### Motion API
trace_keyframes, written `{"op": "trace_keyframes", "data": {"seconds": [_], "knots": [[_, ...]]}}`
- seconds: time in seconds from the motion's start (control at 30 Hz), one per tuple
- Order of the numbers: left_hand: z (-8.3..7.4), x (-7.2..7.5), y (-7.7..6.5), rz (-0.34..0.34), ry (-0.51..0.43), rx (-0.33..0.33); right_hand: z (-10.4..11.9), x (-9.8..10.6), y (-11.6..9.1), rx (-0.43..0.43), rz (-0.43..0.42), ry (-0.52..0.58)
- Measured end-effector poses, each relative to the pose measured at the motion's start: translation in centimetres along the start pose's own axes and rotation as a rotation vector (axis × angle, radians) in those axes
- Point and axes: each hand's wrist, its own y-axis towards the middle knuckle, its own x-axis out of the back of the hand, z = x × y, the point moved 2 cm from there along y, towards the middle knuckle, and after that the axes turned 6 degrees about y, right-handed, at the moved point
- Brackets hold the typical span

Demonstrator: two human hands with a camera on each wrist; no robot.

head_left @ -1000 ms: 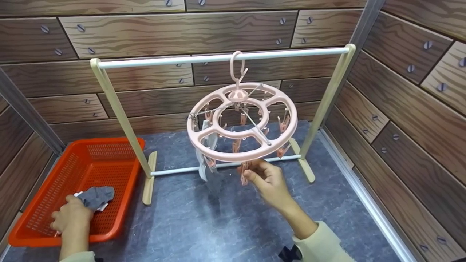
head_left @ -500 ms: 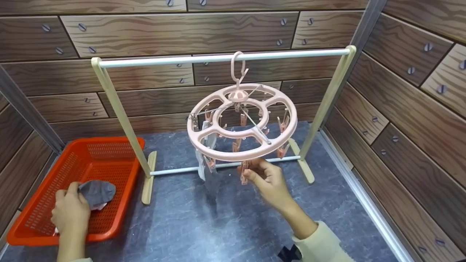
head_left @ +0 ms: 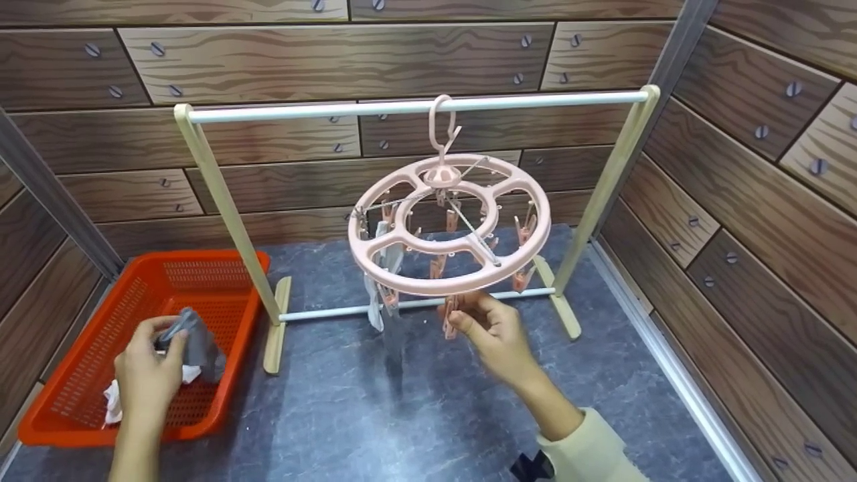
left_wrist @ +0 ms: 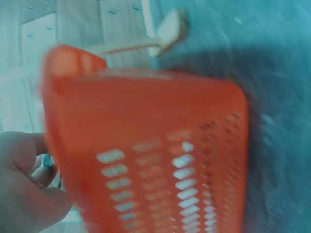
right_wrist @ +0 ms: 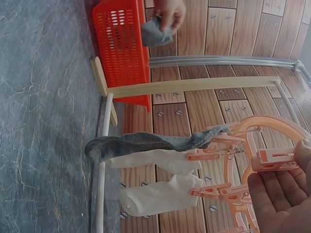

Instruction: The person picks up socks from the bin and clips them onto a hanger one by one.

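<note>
While left hand [head_left: 148,367] pinches gray sock [head_left: 201,348] (basket [head_left: 231,381] beneath), right hand [head_left: 501,340] pinches peg [head_left: 449,327], rack post [head_left: 225,207] between.

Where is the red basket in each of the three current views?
Head: the red basket sits at lower left, its open side up.
Left wrist: the red basket fills the middle, slightly blurred, a perforated wall showing.
Right wrist: the red basket is at the top, left of centre, turned sideways.
Shared landmark: the left hand, over the basket in head, at the left edge in left wrist, at the top edge in right wrist.
</note>
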Motion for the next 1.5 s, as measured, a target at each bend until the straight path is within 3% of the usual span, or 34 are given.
{"op": "trace_keyframes", "data": {"seconds": [0.23, 0.43, 0.77, 0.93, 1.2, 1.5], "knots": [[-4.3, 1.0, -0.5, -0.15, -0.16, -0.245, 0.0, -0.1, 0.0, 0.001, -0.002, -0.002], [-7.8, 1.5, -1.0, -0.171, -0.219, -0.305, 0.2, -0.2, 0.0, 0.027, 0.005, 0.014], [-12.8, 1.1, -3.0, -0.064, -0.297, -0.483, 0.3, -0.1, 0.2, 0.048, 0.005, 0.019], [-14.6, 0.7, -4.2, 0.001, -0.349, -0.531, 0.2, -0.1, 0.2, 0.037, 0.002, 0.028], [-16.3, -0.4, -6.0, 0.211, -0.502, -0.486, 0.4, -0.3, 0.1, 0.054, -0.004, 0.013], [-18.1, -2.1, -7.3, 0.274, -0.546, -0.529, 0.3, -0.5, 0.0, 0.07, -0.01, 0.033]]}}
